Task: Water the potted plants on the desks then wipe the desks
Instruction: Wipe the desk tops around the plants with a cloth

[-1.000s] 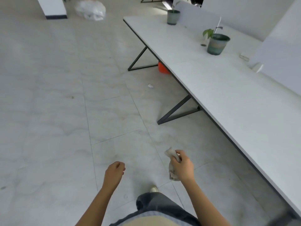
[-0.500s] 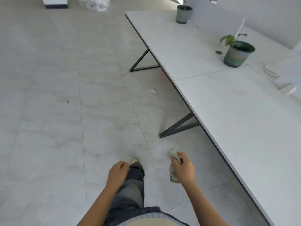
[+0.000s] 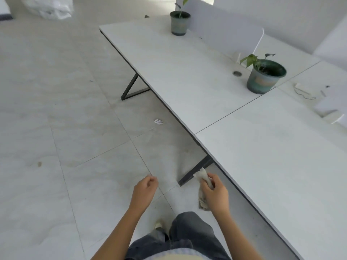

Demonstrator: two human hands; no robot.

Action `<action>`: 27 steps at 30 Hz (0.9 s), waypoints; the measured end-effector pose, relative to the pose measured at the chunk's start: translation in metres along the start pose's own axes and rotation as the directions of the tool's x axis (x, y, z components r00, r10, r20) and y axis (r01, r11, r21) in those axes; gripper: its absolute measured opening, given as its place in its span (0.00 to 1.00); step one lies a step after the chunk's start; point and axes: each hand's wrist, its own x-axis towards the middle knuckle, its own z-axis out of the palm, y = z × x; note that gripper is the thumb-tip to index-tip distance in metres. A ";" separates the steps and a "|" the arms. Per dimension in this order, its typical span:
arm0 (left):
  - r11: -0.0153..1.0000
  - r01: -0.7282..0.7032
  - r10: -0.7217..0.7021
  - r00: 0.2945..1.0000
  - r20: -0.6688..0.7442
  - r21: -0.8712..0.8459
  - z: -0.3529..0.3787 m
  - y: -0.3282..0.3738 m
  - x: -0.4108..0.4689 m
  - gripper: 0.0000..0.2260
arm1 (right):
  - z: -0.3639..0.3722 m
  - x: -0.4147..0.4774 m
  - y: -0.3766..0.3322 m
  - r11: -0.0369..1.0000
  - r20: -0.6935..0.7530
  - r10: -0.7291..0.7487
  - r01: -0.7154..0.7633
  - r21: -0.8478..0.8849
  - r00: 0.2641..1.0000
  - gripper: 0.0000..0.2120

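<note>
View from a head camera, looking down at a person's 2 bare arms beside a long white surface [image 3: 262, 156] that runs along the right. The right hand [image 3: 216, 196] is low, just left of the surface edge and over the floor [image 3: 75, 128], its grip closed around a crumpled pale cloth [image 3: 202, 176]. The left hand [image 3: 145, 188] hangs beside it with a loose, empty grip, fingers softly curled.

The cloth is bunched into a rough strip. Its long axis runs through the fist: 1 end sticks up and away, toward the dark desk leg, and the other dangles below the hand toward the floor. It touches neither surface nor floor.

2 potted plants stand on the surface, the near pot [image 3: 263, 79] ahead to the right and the far pot [image 3: 179, 23] at the distant end. No watering vessel is in view, so this looks like the wiping step, with the wiping stroke not yet begun.

The next move likely calls for lifting the cloth over the edge, flattening it on the surface and sweeping around the pots.

A scrap of paper [image 3: 158, 121] lies on the floor.
</note>
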 end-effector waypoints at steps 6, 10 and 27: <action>0.998 -0.018 0.015 0.998 0.060 0.055 0.009 0.038 0.086 0.06 | -0.008 0.072 -0.016 0.997 -0.093 0.072 -0.070 0.034 0.993 0.05; 0.995 -0.074 0.070 0.996 0.057 0.064 0.015 0.079 0.136 0.09 | -0.016 0.133 -0.046 0.991 -0.083 0.085 -0.076 0.109 0.993 0.03; 0.944 -0.290 0.235 0.926 0.297 0.158 0.054 0.213 0.317 0.10 | -0.035 0.275 -0.080 0.932 -0.358 0.320 -0.225 0.283 0.877 0.04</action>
